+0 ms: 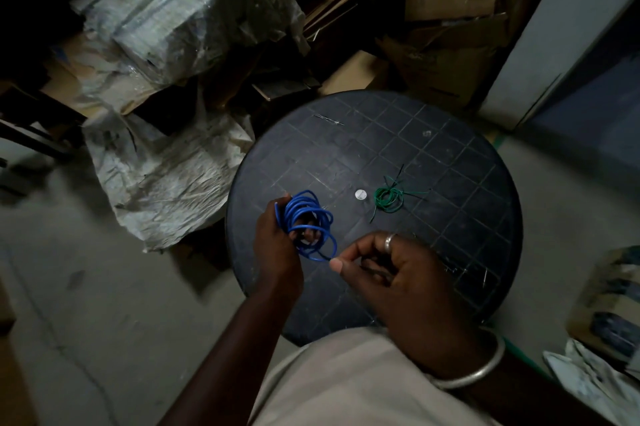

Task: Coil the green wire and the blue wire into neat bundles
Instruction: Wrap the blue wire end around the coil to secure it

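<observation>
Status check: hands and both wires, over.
Left hand grips blue wire coil. Right hand pinches its loose end. Green wire coiled, lying on the round table beside a white disc. Nothing blocking.

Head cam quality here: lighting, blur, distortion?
Head view: dim, top-left corner nearly black; wide-angle bending; floor and white sack blurred; blue wire coil in the left hand and green wire bundle on the round black table are legible.

**Dim room, blurred edges**

Light is low and flat; a faint sheen lies on the table [433,155] beyond the right hand [398,273]. The floor [104,287] left of the left hand [277,245] smears with blur; the far corner beyond is black.
</observation>
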{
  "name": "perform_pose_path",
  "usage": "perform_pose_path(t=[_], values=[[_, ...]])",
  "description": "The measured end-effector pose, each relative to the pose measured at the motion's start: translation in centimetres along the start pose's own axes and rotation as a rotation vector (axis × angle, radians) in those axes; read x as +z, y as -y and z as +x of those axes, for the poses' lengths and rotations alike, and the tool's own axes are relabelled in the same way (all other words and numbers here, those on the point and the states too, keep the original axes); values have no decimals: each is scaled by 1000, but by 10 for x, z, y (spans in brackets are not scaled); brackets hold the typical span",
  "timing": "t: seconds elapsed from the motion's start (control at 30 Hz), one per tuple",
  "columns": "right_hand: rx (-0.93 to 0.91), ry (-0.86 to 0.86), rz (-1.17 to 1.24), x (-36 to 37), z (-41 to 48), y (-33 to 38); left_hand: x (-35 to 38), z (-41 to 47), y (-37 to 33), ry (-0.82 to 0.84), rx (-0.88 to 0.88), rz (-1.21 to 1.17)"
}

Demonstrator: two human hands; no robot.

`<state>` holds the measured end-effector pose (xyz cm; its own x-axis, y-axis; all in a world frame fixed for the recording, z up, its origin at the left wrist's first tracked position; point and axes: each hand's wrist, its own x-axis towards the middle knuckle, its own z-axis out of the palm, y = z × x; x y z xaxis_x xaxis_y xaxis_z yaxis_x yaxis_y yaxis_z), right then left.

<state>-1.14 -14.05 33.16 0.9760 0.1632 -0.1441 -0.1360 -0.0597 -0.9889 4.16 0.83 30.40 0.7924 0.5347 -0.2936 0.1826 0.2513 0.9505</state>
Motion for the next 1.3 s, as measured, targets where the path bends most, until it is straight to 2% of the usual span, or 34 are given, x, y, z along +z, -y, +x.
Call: perform_pose_path(t=[0.1, 0.27, 0.43, 0.67, 0.83, 0.93, 1.03, 1.1, 1.23, 1.3], values=[[21, 43, 22, -2, -5, 4, -2, 5, 0, -37, -22, -19], [-71, -141, -272, -2, 4, -8, 2, -1, -5, 34, 54, 93], [-202, -313, -460, -6, 5, -5, 8, -7, -15, 54, 26, 58], [-175, -272, -530, -3, 2, -7, 3, -4, -8, 47, 88, 131], [-328, -262, -659, 6, -3, 2, 5, -1, -4, -69, 160, 268], [-339, -284, -649, 9, -6, 3, 5, 1, 0, -101, 166, 265], [-364, -268, -675, 10, -9, 3, 1, 3, 0, -9, 148, 325], [-368, -232, -670, 12, -8, 0, -1, 5, 0, -39, 156, 335], [-262, -208, -582, 13, 1, -9, 5, -2, -4, -126, 133, 231], [-195, -170, -429, 15, 1, -12, 7, -5, -5, -118, 133, 218]])
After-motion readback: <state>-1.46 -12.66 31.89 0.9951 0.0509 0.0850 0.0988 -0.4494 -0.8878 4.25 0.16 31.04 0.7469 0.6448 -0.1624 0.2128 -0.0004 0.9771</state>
